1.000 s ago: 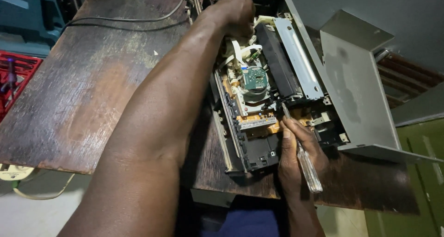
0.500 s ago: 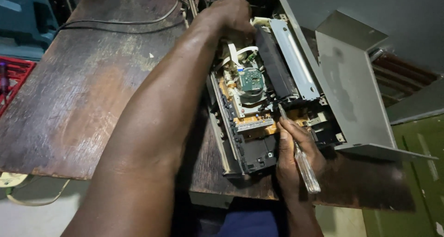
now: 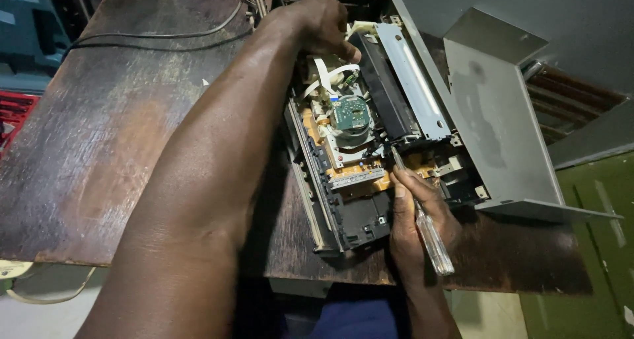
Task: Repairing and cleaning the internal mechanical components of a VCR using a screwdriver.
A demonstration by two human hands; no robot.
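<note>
While the right hand point(image 3: 416, 213) grips a clear-handled screwdriver point(image 3: 422, 217), tip probing beside the round drum point(image 3: 351, 114), the left hand point(image 3: 323, 25) clamps the opened player's point(image 3: 343, 180) far end on the desk point(image 3: 99, 134); prying next likely needs steady, light pressure.

Worn dark wooden table point(image 3: 99, 147), opened electronic device point(image 3: 370, 134) lying on it, black cable point(image 3: 152, 38) across far edge

I note a dark brown, worn table point(image 3: 99, 147), a grey metal cover point(image 3: 495, 134), an orange circuit board point(image 3: 356, 177) and a clear-handled screwdriver point(image 3: 432, 243).
</note>
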